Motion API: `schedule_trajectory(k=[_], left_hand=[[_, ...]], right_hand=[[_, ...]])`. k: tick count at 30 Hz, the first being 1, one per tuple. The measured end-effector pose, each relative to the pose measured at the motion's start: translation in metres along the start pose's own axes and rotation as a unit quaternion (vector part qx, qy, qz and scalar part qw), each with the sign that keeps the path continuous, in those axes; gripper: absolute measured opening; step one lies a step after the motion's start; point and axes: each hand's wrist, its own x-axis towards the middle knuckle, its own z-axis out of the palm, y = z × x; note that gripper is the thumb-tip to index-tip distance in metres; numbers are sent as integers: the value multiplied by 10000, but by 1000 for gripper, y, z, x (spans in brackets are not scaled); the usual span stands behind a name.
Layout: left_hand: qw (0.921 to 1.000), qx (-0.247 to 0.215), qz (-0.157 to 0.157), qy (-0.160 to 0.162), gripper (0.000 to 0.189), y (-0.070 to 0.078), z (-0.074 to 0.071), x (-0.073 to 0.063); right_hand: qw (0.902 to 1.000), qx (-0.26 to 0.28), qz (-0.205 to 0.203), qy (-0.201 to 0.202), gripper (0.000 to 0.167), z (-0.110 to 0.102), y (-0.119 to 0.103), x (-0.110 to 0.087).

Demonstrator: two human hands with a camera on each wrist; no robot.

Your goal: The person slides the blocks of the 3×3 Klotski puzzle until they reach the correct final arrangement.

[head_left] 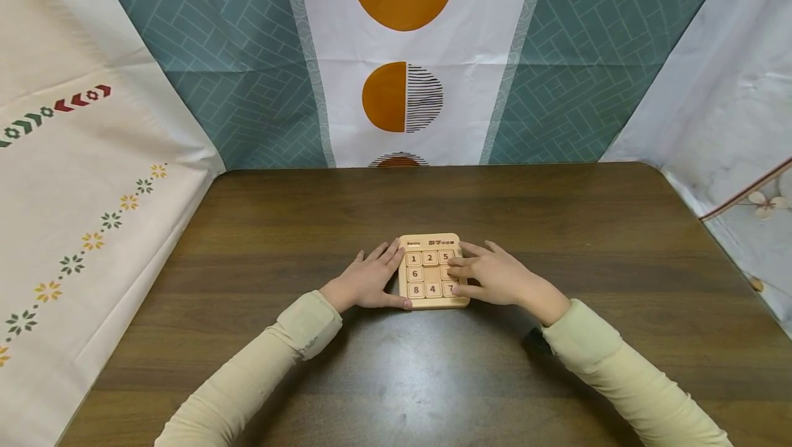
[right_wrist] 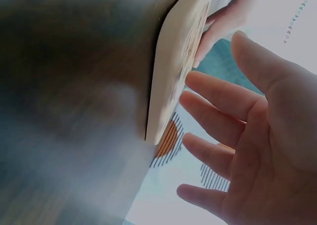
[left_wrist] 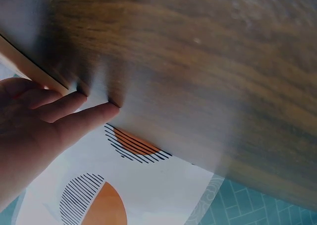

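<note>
A light wooden number slide puzzle (head_left: pixel 421 304) lies on the table, its square tiles printed with dark digits. The top row reads 1, 2, 5 and the bottom row 8, 4, 7; a 6 tile (head_left: pixel 414 274) sits at middle left beside the bare centre slot (head_left: pixel 432 274). My left hand (head_left: pixel 369 283) lies along the puzzle's left side, fingers extended, thumb at the lower left corner. From the right, my right hand (head_left: pixel 500 276) reaches over the right column with spread fingers, covering part of the middle-right tile. Its fingertips (right_wrist: pixel 190 79) are near the puzzle's face in the right wrist view.
The brown wooden table (head_left: pixel 309 206) extends around the puzzle. Behind it hangs a teal and white cloth (head_left: pixel 247 89) with orange half circles. Pale patterned cloths hang at the left (head_left: pixel 80 179) and right (head_left: pixel 730 89).
</note>
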Motion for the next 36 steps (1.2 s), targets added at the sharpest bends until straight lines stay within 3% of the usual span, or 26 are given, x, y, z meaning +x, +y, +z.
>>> schedule_trajectory(k=[10,21,30,36], left_hand=[[10000,1,8,14,103,0,0,0],[10000,-66,-21,44,104,0,1,0],[10000,-69,-14,33,105,1,0,0],[10000,-23,-51,-5,105,0,1,1]], right_hand=[[9999,29,24,-116,47,4,-8,1],[9997,6,-234,-92,51,7,-14,11],[9997,155,195,-42,51,4,-4,7],[9997,150,-97,-143,52,4,-11,8]])
